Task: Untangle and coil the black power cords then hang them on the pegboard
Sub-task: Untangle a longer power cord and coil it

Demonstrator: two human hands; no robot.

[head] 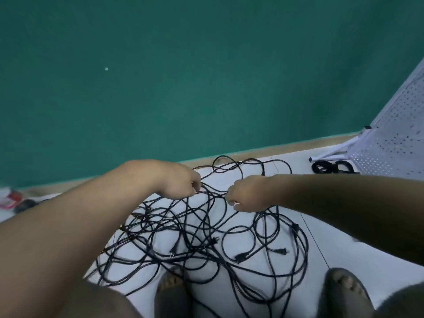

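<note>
1. On the white floor (344,226), near centre: black power cords (202,232), thin tangled loops.
2. Pinching a strand each, far edge: left hand (181,182), right hand (245,193).
3. Far right: perforated white pegboard (394,138), coiled cords (330,167) at foot.

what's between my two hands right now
In the head view, a few strands of the black power cords run between the left hand and the right hand, over the white floor.
</note>
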